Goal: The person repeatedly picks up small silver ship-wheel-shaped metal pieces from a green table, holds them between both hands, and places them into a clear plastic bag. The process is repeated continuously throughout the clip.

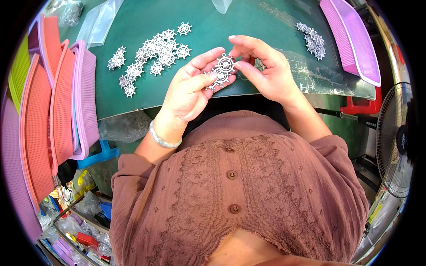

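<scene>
Silver ship's wheel charms (225,64) lie across the fingers of my left hand (191,86), and its thumb presses on them. At least two overlapping wheels show there; the fingers hide part of the lower ones. My right hand (270,71) is just to the right of them, thumb and forefinger apart, the thumb tip close by the upper wheel's edge. Whether it touches the wheel I cannot tell. Beyond my left hand a loose pile of the same charms (159,48) spreads over the green table (248,22). A small cluster of charms (117,58) sits left of it.
More charms (313,41) lie at the far right, beside a purple basket (350,40). Stacked pink and purple baskets (84,97) line the left side. Clear plastic bags (100,24) rest at the back left. A fan (395,139) stands at the right.
</scene>
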{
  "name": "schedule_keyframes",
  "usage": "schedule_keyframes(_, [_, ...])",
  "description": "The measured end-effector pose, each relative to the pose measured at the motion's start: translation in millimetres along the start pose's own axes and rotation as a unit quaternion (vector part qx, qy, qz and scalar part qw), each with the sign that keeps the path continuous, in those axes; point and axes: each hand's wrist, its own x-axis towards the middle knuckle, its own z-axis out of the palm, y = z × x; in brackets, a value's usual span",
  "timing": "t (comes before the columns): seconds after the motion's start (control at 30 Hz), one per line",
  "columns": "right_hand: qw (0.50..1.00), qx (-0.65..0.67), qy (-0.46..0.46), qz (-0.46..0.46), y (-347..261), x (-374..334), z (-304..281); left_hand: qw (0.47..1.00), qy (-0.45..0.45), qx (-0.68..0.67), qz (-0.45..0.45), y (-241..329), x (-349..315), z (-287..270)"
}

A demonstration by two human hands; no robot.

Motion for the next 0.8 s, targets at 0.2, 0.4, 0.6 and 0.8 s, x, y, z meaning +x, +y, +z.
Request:
schedule_keyframes(0.2, [1.000,0.014,0.004,0.006,0.9,-0.3,-2.3,1.000,-0.002,0.012,-0.003,1.5,-0.8,0.5])
schedule_keyframes(0.4, [1.000,0.031,0.002,0.002,1.9,-0.5,-2.6,0.999,0.031,0.018,-0.017,1.6,-1.9,2.5])
schedule_keyframes(0.6, [0.997,0.051,-0.013,0.056,1.9,-1.8,-3.3,0.997,0.062,0.052,-0.007,3.8,-1.2,6.2])
schedule_keyframes(0.8, [0.968,0.178,-0.051,0.167,-0.9,-0.2,-5.0,0.991,0.077,0.107,0.013,2.3,-0.2,10.0])
